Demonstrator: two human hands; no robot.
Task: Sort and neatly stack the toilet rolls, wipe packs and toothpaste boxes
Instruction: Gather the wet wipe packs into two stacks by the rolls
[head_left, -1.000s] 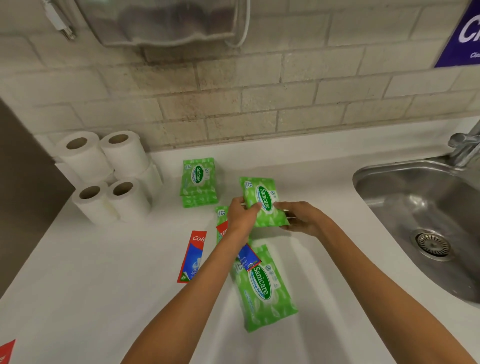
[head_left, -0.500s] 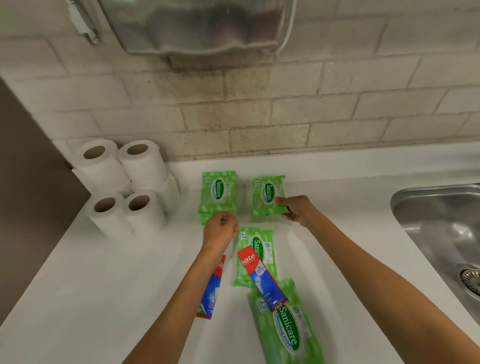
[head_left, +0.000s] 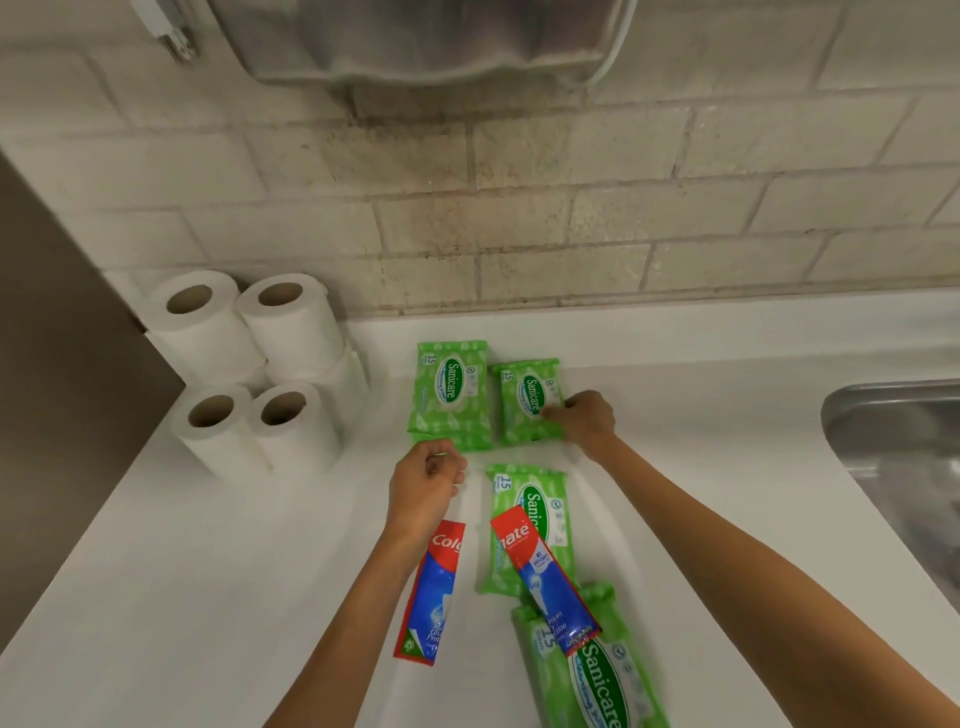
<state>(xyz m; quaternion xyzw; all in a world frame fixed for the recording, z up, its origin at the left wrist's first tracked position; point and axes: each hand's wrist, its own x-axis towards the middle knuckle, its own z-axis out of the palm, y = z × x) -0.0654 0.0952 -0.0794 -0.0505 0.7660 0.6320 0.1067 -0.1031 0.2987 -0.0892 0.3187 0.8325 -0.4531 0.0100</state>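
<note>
Since half a second ago, little has shifted: the right hand (head_left: 584, 422) remains on the small wipe pack (head_left: 529, 400) set beside the earlier stack, and the left hand (head_left: 423, 486) stays loosely curled above the counter, grasping nothing.

White counter (head_left: 208, 597) carries all task items. Steel sink (head_left: 904, 467) lies at the right edge. A metal wall dispenser (head_left: 431, 41) hangs on the tiled wall above.

Toilet rolls (head_left: 244, 364) stand upright, grouped at the back left corner, in two tiers at the rear.

Stacked wipe packs (head_left: 451, 395) lie near the wall, just right of the rolls. The small wipe pack lies flat just beside that stack; right fingertips (head_left: 550, 413) rest on its near right edge, whether pinching or only pressing cannot be told.

Nearer, a middle wipe pack (head_left: 530, 525) lies flat. A large wipe pack (head_left: 597, 670) lies at the bottom edge, partly cut off.

One toothpaste box (head_left: 545, 577) lies tilted across both nearer packs. A second toothpaste box (head_left: 434, 592) lies on the counter, its top end hidden under the left wrist.
</note>
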